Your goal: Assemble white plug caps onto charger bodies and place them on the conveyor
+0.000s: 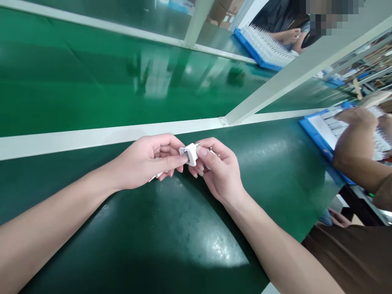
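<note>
Above the green tabletop, my left hand [161, 159] and my right hand [216, 163] meet fingertip to fingertip. A small white plastic part [191, 154] is pinched between them, gripped by both thumbs and forefingers. Thin metal tips stick out near my right fingers, seemingly from another white piece largely hidden in that hand. Under my left palm a second white piece [158, 174] with a metal pin pokes out, mostly covered by the curled fingers. The exact kind of these parts is too small to make out.
A pale metal rail [122, 134] and slanted post [263, 92] border the green table [165, 245]. At right, a co-worker's arm [358, 139] reaches over a blue tray [315, 126] of white pinned parts. Behind the rail, another person sits by a similar blue tray [257, 53].
</note>
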A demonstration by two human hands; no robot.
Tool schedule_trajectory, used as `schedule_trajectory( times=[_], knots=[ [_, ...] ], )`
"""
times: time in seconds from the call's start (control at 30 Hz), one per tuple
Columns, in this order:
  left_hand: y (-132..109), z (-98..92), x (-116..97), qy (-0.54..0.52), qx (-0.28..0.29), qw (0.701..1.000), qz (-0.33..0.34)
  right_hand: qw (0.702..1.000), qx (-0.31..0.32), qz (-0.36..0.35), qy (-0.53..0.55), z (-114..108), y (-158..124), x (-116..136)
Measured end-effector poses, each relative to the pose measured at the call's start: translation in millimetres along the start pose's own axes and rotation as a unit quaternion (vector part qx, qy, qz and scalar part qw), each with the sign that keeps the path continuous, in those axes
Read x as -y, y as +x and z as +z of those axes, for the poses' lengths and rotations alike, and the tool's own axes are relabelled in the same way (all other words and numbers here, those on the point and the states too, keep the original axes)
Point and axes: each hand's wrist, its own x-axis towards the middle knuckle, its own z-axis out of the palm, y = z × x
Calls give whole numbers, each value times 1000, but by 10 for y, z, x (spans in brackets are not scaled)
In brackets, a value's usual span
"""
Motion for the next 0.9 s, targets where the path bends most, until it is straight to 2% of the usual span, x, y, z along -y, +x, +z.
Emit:
schedule_trajectory(
  times=[0.2,0.47,0.57,0.77,0.9],
  knots=[
    [13,-29,-25,10,-13,1000,-3,1000,24,-13,8,7,-52,6],
    [-1,-40,-10,27,-13,1000,-2,993,72,-63,-62,-86,-97,-25],
    [1,-54,13,5,-6,1000,6,991,75,-68,-85,-87,-97,-20],
    [21,-64,49,-125,24,992,22,986,78,-113,-94,-88,-71,3],
    [11,-68,47,-79,29,996,22,985,94,-114,-93,-98,-52,22]
  ],
)
